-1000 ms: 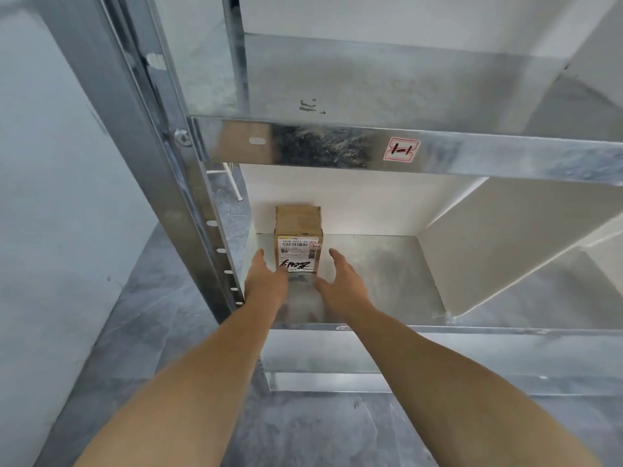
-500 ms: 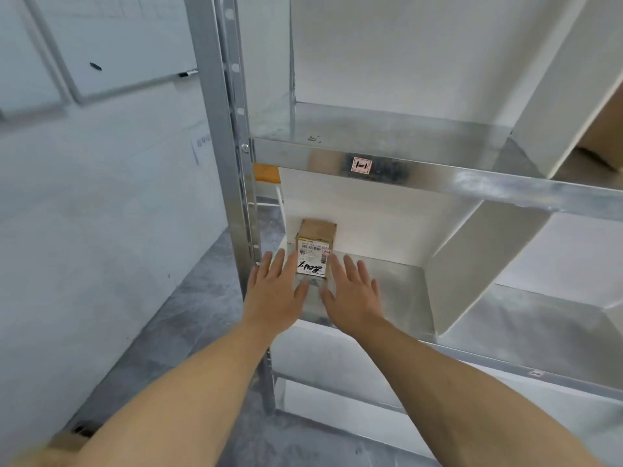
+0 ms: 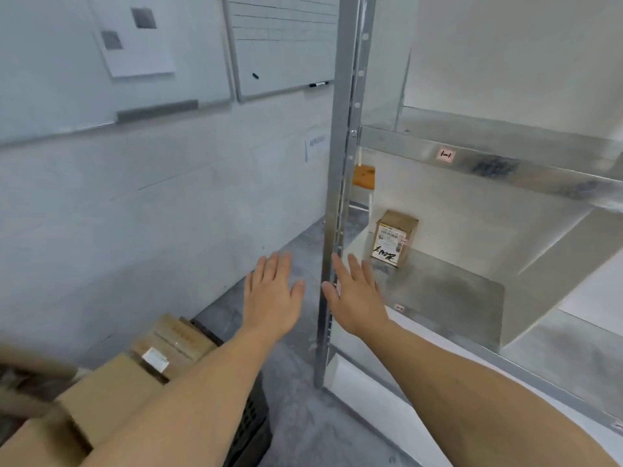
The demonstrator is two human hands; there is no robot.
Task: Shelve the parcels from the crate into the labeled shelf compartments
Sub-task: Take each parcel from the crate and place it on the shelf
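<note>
- Brown cardboard parcel [image 3: 393, 238], small, white printed label facing out: stands upright at the back left of the lower galvanised steel shelf compartment [image 3: 448, 298].
- Left hand [image 3: 271, 294]: fingers straight and spread, holding nothing, left of the grey steel upright post [image 3: 340, 163].
- Right hand [image 3: 357, 298]: likewise spread and empty, near the parcel without touching it.
- Black plastic crate [image 3: 251, 419]: lower left, holding plain cardboard boxes [image 3: 111, 396].
</note>
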